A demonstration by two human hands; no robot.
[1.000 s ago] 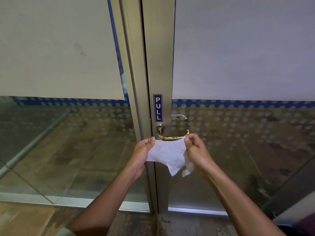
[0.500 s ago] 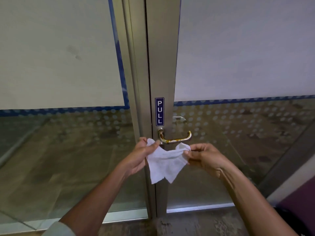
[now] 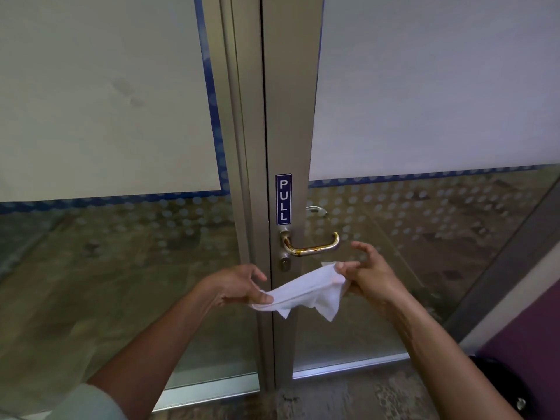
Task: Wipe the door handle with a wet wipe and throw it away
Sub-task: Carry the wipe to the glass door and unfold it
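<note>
Just below the door handle (image 3: 310,245), a white wet wipe (image 3: 306,291) stretches between both hands, clear of the metal. The left hand (image 3: 239,286) pinches its lower left end between thumb and fingers. The right hand (image 3: 368,272) grips the upper right end, its other fingers spread loose, near the handle's free end under the blue PULL sign (image 3: 283,199).

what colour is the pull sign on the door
The PULL sign is dark blue with white letters, clearest in the head view, just above the door handle.
</note>
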